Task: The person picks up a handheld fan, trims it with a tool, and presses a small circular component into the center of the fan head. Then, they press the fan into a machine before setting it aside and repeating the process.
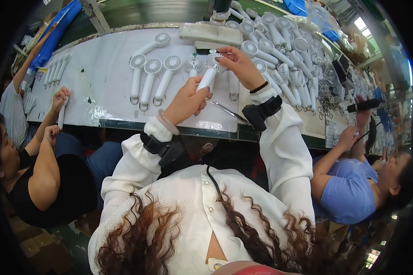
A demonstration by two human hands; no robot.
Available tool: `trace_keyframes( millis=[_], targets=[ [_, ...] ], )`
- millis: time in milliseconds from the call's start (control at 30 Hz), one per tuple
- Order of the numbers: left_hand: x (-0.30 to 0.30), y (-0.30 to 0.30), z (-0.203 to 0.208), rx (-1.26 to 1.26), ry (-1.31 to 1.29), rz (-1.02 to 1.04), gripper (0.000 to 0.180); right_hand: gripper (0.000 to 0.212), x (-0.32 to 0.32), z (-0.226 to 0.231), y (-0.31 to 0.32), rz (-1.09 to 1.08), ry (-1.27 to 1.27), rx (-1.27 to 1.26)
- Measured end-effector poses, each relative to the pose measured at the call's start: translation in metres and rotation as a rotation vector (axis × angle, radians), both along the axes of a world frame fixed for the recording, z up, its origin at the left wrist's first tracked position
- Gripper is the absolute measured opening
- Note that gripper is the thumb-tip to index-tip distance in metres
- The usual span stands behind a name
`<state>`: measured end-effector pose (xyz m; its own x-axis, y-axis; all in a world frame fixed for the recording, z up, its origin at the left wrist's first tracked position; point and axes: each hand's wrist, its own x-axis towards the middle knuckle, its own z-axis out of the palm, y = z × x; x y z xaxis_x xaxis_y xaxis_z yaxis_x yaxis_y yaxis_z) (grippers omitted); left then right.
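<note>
My left hand [187, 101] is wrapped around the white handle of a small hand-held fan [208, 73], holding it above the white work table [101, 87]. My right hand [238, 64] pinches the round grille head of that same fan from the right. Three finished white fans [152, 82] lie side by side on the table just left of my hands. A thin metal tool like tweezers [228, 111] lies on the table under my right wrist. Both wrists carry black strapped devices.
A large heap of white fans [280, 50] fills the table's right side. A person in black at the left holds a fan handle [62, 114]. A person in blue at the right grips a black tool [365, 106]. More fans [57, 69] lie at the far left.
</note>
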<state>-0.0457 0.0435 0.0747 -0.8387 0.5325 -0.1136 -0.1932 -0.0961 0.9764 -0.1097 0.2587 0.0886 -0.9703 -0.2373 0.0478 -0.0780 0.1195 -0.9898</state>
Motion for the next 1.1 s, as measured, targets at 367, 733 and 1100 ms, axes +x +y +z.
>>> trace_keyframes(
  millis=[367,733,1100],
  targets=[
    [-0.086,0.063,-0.022,-0.041,0.031,0.227,0.033,0.016,-0.076,-0.015,0.009,-0.441,0.741,0.721],
    [-0.140,0.078,-0.032,-0.024,-0.057,0.167,0.015,0.010,-0.103,-0.021,0.017,-0.444,0.970,0.865],
    [-0.154,0.072,-0.028,0.055,-0.175,0.152,0.019,0.010,-0.103,-0.002,0.026,-0.295,1.036,1.007]
  ],
)
